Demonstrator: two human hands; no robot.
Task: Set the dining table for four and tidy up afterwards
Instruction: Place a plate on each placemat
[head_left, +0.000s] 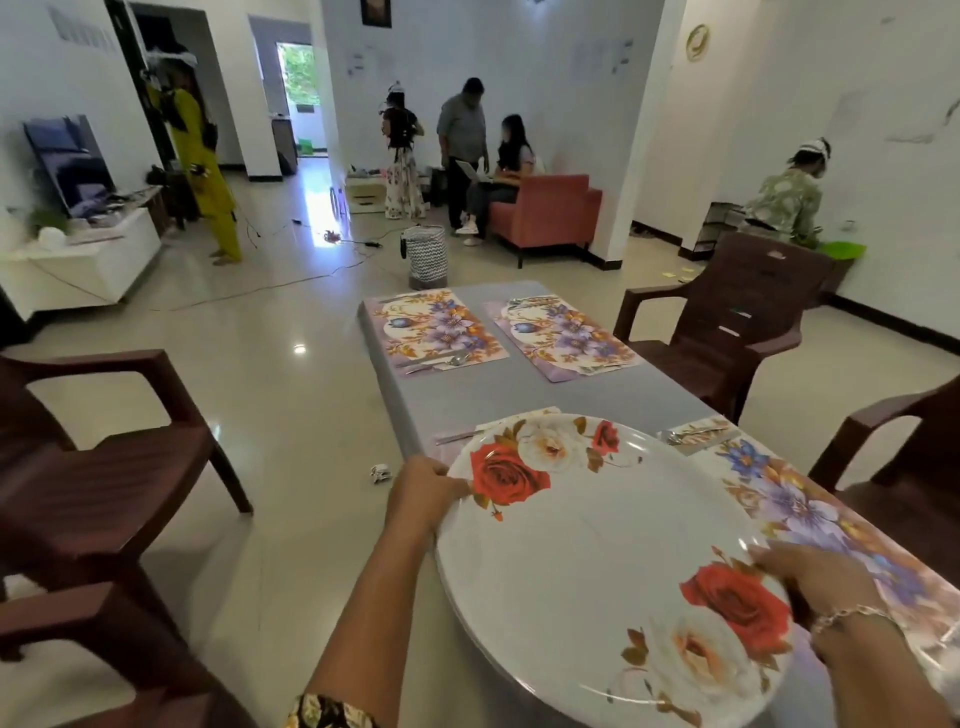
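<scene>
Left hand (427, 491): grasps the plate's left rim, thumb on top.
Right hand (813, 571): fingers curled over the right rim by the red rose.
Plate (597, 551): held between both hands over the near end of the table (519, 389); rim looks layered, maybe a stack, can't tell.
Done: far mats (434, 332) laid, near-right mat (800, 509) laid, near-left mat (524, 414) mostly hidden under the plate; cutlery (693, 435) on the mats.
Left: no plate on any mat yet, no glasses seen, tidying not started.
Progress: early-middle, by my read.
</scene>
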